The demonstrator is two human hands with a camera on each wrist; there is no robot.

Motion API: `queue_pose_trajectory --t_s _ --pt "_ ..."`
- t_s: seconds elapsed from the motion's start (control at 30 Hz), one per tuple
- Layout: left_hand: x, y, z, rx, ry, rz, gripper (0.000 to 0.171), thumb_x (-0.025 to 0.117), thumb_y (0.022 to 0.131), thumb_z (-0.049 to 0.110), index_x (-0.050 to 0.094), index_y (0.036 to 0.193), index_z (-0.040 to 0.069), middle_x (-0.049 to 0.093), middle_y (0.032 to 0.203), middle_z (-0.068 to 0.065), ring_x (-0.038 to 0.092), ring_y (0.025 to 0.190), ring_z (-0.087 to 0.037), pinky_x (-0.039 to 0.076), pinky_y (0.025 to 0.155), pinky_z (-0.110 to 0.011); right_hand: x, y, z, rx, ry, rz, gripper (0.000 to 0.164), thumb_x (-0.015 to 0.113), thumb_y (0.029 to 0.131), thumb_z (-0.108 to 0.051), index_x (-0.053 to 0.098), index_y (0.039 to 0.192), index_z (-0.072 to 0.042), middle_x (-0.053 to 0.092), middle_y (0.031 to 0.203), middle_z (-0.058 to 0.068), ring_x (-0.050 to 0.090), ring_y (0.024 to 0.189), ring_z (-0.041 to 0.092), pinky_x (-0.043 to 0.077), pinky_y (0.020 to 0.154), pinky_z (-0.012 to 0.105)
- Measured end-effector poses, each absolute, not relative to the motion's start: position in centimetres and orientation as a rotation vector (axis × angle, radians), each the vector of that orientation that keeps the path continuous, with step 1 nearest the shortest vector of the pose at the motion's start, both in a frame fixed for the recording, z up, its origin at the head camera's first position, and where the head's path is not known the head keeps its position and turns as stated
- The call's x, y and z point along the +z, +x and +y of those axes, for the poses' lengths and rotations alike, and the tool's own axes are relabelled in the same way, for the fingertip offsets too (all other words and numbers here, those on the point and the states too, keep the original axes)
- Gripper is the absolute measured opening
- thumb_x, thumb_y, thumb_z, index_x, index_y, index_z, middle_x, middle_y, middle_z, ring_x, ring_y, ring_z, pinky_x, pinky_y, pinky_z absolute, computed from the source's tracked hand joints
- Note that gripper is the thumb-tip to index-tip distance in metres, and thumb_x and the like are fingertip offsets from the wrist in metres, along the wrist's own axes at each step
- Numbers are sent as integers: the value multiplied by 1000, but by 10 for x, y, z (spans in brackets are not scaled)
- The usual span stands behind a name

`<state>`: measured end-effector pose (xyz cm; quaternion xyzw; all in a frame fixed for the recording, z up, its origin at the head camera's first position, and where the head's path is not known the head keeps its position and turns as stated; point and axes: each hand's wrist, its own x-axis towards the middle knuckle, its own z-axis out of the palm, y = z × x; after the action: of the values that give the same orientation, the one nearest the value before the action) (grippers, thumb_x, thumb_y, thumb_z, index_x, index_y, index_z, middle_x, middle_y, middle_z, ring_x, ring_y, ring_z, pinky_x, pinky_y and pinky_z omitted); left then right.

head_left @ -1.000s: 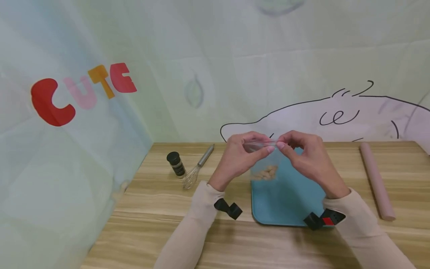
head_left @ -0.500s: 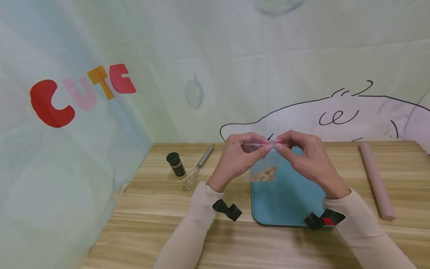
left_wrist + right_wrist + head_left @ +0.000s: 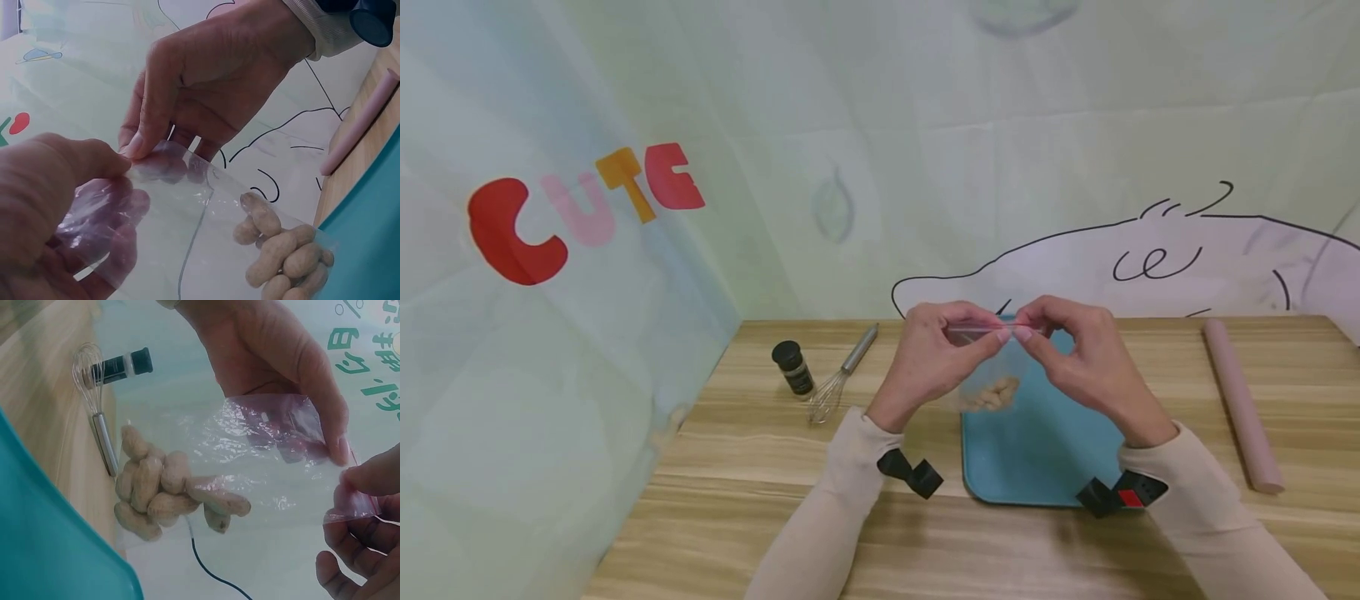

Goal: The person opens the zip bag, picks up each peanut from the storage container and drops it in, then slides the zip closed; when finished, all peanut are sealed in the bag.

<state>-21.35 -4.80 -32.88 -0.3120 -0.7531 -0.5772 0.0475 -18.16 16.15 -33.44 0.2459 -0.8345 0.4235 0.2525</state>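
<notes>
A clear zip bag (image 3: pixel 281 487) hangs above the tray, with several unshelled peanuts (image 3: pixel 153 484) gathered at its bottom. My left hand (image 3: pixel 928 358) pinches the bag's top edge between thumb and fingers. Close beside it, my right hand (image 3: pixel 1082 354) pinches the same edge, and the thumbs nearly meet. Seen from the left wrist, the right hand (image 3: pixel 212 81) grips one upper corner, while the peanuts (image 3: pixel 284 253) show through the plastic. Part of the left fingers lies behind the film.
Under the bag lies a blue tray (image 3: pixel 1045 454) on a wooden table (image 3: pixel 745 500). A black-capped seasoning jar (image 3: pixel 793 368) and a wire whisk (image 3: pixel 842 375) are at the left; a pink rolling pin (image 3: pixel 1243 408) is at the right. A printed cloth (image 3: pixel 925 167) hangs behind.
Both hands and the bag have dipped very slightly. The thumbs have shifted a little along the bag's top edge, which now looks straighter and flatter. Both hands keep their pinch.
</notes>
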Motion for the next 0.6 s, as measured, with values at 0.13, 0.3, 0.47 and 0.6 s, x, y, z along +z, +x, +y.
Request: queue_pose_trajectory --t_s 0.13,0.3,0.47,0.6 --pt "-328 -213 -47 -1745 -953 -2285 13 81 95 16 83 102 5 83 98 -14 81 85 -12 65 80 -31 -335 -182 163 1158 668 -2266 8 74 98 -4 78 102 -10 76 88 1 60 80 4 48 79 18" --pt "-326 -212 -46 -1713 -954 -2321 15 82 95 18 83 103 5 84 100 -13 81 90 -11 65 79 -29 -337 -183 165 1149 685 -2246 5 73 99 -5 77 100 -7 76 87 2 62 80 2 49 81 16" --pt "-322 -214 -54 -1698 -941 -2350 14 82 95 20 84 102 8 84 96 -10 78 81 -11 64 72 -31 -335 -183 169 1125 671 -2227 6 72 100 -7 77 99 -5 77 87 4 63 81 1 48 82 14" --pt "-315 -216 -65 -1651 -882 -2360 10 84 94 20 85 98 10 82 89 -6 74 74 -14 62 70 -32 -330 -182 174 1121 613 -2228 6 72 99 -8 77 97 -5 76 85 5 61 80 -1 46 81 13"
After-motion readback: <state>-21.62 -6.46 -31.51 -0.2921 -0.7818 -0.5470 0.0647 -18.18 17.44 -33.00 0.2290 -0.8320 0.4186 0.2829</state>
